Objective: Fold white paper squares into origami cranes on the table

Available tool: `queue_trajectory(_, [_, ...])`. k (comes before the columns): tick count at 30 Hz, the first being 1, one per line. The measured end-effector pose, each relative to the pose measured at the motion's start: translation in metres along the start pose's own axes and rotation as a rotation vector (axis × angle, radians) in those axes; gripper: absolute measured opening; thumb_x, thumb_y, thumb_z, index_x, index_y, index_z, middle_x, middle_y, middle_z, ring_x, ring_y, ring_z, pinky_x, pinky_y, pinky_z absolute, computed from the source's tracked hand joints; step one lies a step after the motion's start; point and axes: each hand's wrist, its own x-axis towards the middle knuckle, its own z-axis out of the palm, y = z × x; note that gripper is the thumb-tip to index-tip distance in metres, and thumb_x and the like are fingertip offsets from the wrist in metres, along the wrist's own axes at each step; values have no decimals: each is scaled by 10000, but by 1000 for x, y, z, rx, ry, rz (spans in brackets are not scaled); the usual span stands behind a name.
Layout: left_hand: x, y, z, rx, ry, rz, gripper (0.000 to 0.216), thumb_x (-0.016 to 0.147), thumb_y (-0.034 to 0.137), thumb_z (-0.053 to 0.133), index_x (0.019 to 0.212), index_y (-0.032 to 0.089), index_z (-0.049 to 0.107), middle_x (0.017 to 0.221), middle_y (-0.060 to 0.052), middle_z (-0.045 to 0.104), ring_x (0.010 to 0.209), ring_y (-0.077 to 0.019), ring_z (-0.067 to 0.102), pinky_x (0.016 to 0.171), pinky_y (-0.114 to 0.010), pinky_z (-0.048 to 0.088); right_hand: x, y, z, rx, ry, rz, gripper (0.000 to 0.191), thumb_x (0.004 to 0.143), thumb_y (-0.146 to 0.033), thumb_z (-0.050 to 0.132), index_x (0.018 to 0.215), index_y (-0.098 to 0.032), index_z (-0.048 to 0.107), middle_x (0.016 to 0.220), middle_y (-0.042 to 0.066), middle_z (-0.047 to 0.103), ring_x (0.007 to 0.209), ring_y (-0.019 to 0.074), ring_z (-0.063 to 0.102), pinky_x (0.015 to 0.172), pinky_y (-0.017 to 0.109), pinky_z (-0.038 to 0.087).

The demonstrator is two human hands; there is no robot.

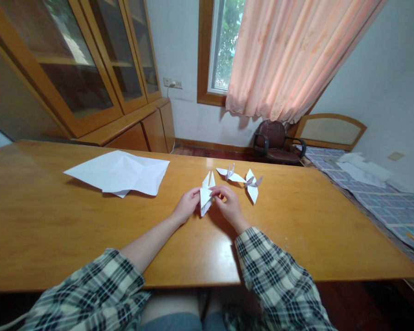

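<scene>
A partly folded white paper piece (pixel 205 197) with two pointed tips stands just above the wooden table (pixel 55 220). My left hand (pixel 186 205) pinches its left edge. On its right edge, my right hand (pixel 228 204) is closed, fingers curled around the fold. Just beyond lie two finished white paper cranes: one (pixel 230 174) at the back, the other (pixel 252 185) to the right of my right hand.
Creased white paper sheets (pixel 119 172) lie on the table to the left. A glass-door wooden cabinet (pixel 89 73) stands at back left. A dark office chair (pixel 278 141) sits under the curtained window. A bed (pixel 382 197) runs along the table's right side.
</scene>
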Motion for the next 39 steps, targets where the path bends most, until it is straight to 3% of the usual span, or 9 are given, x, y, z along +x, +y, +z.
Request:
queue_trajectory(4, [-4, 3, 2, -70, -79, -117, 469, 755, 499, 670, 1083, 181, 564, 839, -47, 709, 620, -192, 675, 585, -338, 558, -1, 7, 3, -68, 18, 39, 179, 783, -167, 543, 906, -205, 668, 845, 35, 646, 696, 164, 539, 653, 302, 452])
queue_trajectory(6, [-6, 4, 3, -78, -128, -138, 460, 730, 436, 717, 1075, 181, 552, 805, -37, 701, 643, -190, 683, 597, -323, 560, -1, 9, 2, -93, 9, 33, 245, 794, -177, 550, 999, -210, 681, 850, 37, 634, 715, 169, 536, 676, 306, 459])
queue_trajectory(9, [-8, 5, 5, -94, -158, -126, 445, 698, 368, 750, 1052, 162, 577, 808, -47, 707, 677, -183, 686, 613, -280, 542, -1, 10, -1, -116, -7, -12, 236, 809, -155, 554, 952, -225, 728, 838, 48, 636, 796, 191, 562, 740, 333, 465])
queue_trajectory(15, [-5, 5, 8, -160, -68, -130, 403, 716, 373, 716, 1032, 138, 631, 881, -63, 721, 716, -171, 675, 660, -263, 521, 0, 10, -5, -193, -60, -138, 273, 820, -112, 580, 964, -269, 751, 1002, 55, 700, 943, 221, 570, 877, 404, 444])
queue_trajectory(26, [-2, 7, 4, -299, -15, -92, 254, 724, 231, 641, 955, 127, 656, 869, -68, 708, 743, -153, 643, 675, -251, 515, 0, 4, -12, -408, -237, -206, 367, 838, -126, 600, 1137, -317, 694, 1177, 20, 686, 1034, 271, 503, 908, 478, 382])
queue_trajectory(30, [-1, 8, 1, -354, 10, -128, 241, 814, 307, 551, 930, 120, 647, 771, -65, 692, 656, -143, 633, 622, -253, 521, 0, 0, -14, -458, -281, -241, 371, 857, -165, 579, 1187, -311, 666, 1225, 12, 661, 1046, 281, 491, 911, 482, 366])
queue_trajectory(34, [2, 4, 1, -262, 55, -102, 291, 748, 359, 707, 905, 125, 633, 747, -36, 679, 635, -123, 625, 583, -216, 494, -2, -6, -13, -441, -319, -236, 392, 852, -194, 570, 1220, -308, 642, 1256, 17, 641, 1094, 285, 478, 943, 490, 351])
queue_trajectory(36, [3, 2, 2, -223, 40, -78, 358, 713, 398, 741, 920, 127, 632, 769, -33, 683, 648, -128, 627, 588, -219, 489, -3, -10, -11, -357, -291, -217, 356, 850, -204, 561, 1174, -310, 664, 1267, 16, 629, 1105, 268, 488, 964, 481, 352])
queue_trajectory(39, [4, 0, 1, -165, 13, -15, 425, 713, 476, 724, 964, 148, 620, 816, -26, 688, 689, -145, 638, 637, -244, 499, -4, -10, -7, -160, -132, -162, 280, 886, -233, 499, 1087, -274, 690, 1254, 40, 615, 1094, 228, 524, 962, 428, 385])
